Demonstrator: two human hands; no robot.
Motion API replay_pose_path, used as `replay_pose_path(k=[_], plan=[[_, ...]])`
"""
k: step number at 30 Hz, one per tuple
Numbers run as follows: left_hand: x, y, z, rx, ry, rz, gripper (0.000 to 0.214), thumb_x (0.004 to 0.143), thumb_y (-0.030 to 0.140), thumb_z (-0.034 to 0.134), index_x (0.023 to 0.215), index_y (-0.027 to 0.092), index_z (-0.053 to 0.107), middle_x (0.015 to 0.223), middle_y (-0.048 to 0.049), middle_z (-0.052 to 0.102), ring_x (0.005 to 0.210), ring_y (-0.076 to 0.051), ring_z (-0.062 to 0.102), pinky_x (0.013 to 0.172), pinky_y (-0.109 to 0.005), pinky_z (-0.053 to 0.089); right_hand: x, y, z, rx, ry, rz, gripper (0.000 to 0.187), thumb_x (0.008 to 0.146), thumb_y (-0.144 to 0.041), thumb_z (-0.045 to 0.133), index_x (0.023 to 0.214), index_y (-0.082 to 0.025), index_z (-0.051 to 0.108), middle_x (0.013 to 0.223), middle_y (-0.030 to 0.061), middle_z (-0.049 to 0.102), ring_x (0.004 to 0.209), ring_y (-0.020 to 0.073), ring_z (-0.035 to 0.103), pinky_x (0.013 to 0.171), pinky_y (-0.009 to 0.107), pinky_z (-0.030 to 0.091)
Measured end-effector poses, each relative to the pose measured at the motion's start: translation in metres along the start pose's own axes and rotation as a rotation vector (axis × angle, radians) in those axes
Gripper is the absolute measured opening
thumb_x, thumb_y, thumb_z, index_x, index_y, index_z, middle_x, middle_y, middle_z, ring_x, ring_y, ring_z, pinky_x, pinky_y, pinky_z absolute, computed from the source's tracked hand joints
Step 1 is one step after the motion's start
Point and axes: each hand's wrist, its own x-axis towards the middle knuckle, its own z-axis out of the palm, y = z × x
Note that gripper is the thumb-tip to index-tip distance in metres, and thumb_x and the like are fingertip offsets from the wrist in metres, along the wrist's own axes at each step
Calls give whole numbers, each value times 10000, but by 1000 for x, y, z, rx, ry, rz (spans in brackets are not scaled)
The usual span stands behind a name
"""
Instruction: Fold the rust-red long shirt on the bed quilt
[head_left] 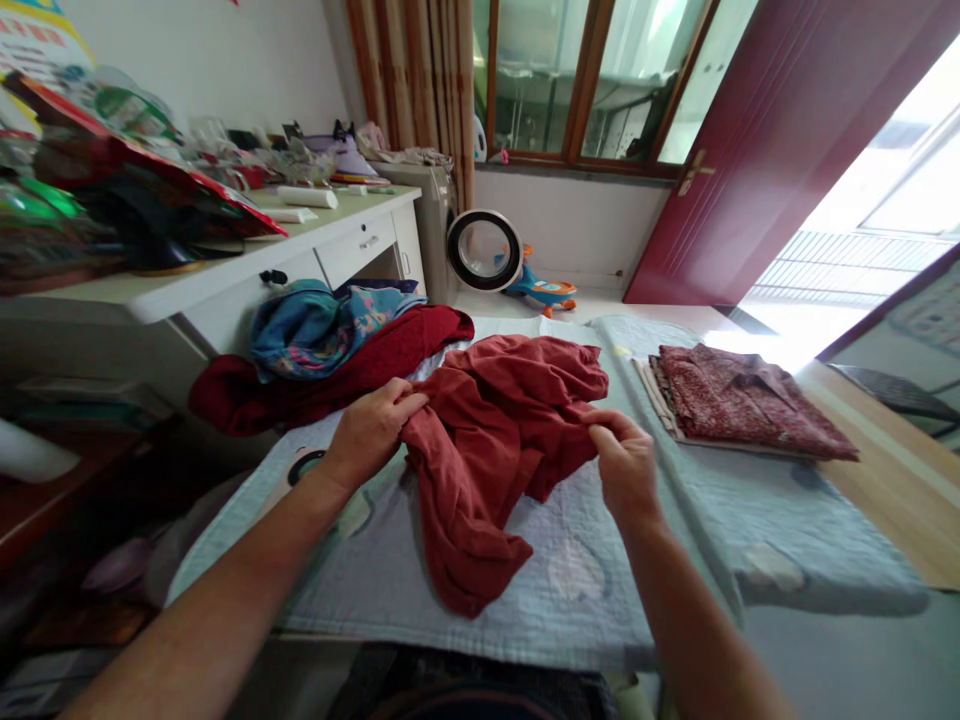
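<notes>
Item one: rust-red garment (499, 420), plain and rumpled, lying in front of me on a pale blue cloth (367, 585); its far part is bunched in folds, and a narrower part, perhaps a sleeve or leg, points back toward me; which edge is uppermost I cannot tell.

Item two: my left hand (375, 430), thumb and fingers pinched together on the garment's left edge.

Item three: my right hand (628, 465), thumb and fingers clamped likewise on the right edge; the fabric between the two grips is slack and creased rather than taut.

Item four, to my left: a dark red cloth (409, 340), heaped, with a blue flowered garment (300, 325) crumpled on top; both lie near the item in hand.

Item five, to my right: a folded stack (750, 400), patterned dark red piece uppermost, well apart from my grip.

Handling notes, by judgement: grips matched on corresponding points of the edge serve best; an even outward pull should draw out the slack; the narrow part wants straightening before any crease is pressed; thin, soft fabric probably wrinkles readily, so a light, flat stroke suits it; the heap at left could snag a wide sweep.
</notes>
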Motion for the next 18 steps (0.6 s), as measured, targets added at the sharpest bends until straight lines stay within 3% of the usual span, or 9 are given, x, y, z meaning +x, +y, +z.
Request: replay_pose_path(k=[3, 5, 8, 10, 11, 13, 16, 18], plan=[[6, -11, 1, 44, 23, -37, 346, 913, 218, 439, 1189, 251, 647, 1170, -92, 595, 1040, -250, 606, 873, -349, 481, -4, -12, -31, 102, 198, -56, 141, 744, -263, 560, 822, -189, 651, 771, 23, 650, 718, 172, 581, 676, 282, 452], [8, -18, 6, 41, -39, -57, 359, 903, 210, 434, 1184, 257, 651, 1189, -92, 603, 1054, -255, 604, 893, -367, 472, -4, -10, -48, 51, 229, -35, 214, 745, -272, 544, 919, -190, 638, 772, 18, 646, 658, 160, 563, 630, 275, 437], [6, -25, 10, -90, -259, -33, 375, 840, 198, 483, 1163, 266, 661, 1217, -72, 625, 1093, -247, 599, 943, -372, 457, 2, 1, -65, -277, 0, 54, 268, 748, -306, 534, 965, -197, 647, 709, 8, 642, 571, 157, 531, 593, 290, 424], [5, -29, 5, -269, -404, 0, 402, 799, 217, 517, 1172, 261, 658, 1234, -65, 634, 1133, -242, 586, 985, -364, 445, 8, 12, -71, -556, -168, 42, 237, 759, -359, 554, 888, -204, 677, 735, 28, 653, 622, 181, 567, 656, 325, 456], [6, -31, 0, -368, -439, 7, 422, 782, 229, 528, 1184, 252, 653, 1250, -67, 631, 1154, -241, 576, 1006, -362, 438, 11, 17, -72, -648, -194, 7, 254, 772, -399, 559, 873, -203, 685, 803, 51, 666, 689, 200, 596, 711, 348, 473], [10, -36, -11, -538, -394, -28, 463, 754, 246, 538, 1205, 231, 637, 1285, -69, 615, 1189, -239, 559, 1049, -366, 418, 20, 27, -70, -708, -143, -77, 368, 801, -487, 549, 970, -187, 679, 999, 109, 663, 880, 249, 626, 833, 397, 482], [25, -44, -19, -688, -129, -194, 470, 730, 238, 509, 1185, 208, 624, 1298, -64, 608, 1208, -224, 554, 1078, -375, 406, 33, 43, -56, -666, -52, -136, 646, 767, -558, 604, 1262, -147, 540, 1244, 175, 579, 1167, 317, 545, 978, 462, 438], [38, -46, -11, -703, 19, -324, 438, 739, 256, 484, 1149, 196, 627, 1266, -70, 627, 1176, -218, 577, 1051, -370, 432, 40, 52, -43, -646, -122, -185, 796, 755, -544, 635, 1398, -148, 384, 1322, 188, 530, 1231, 319, 509, 1006, 471, 425]])
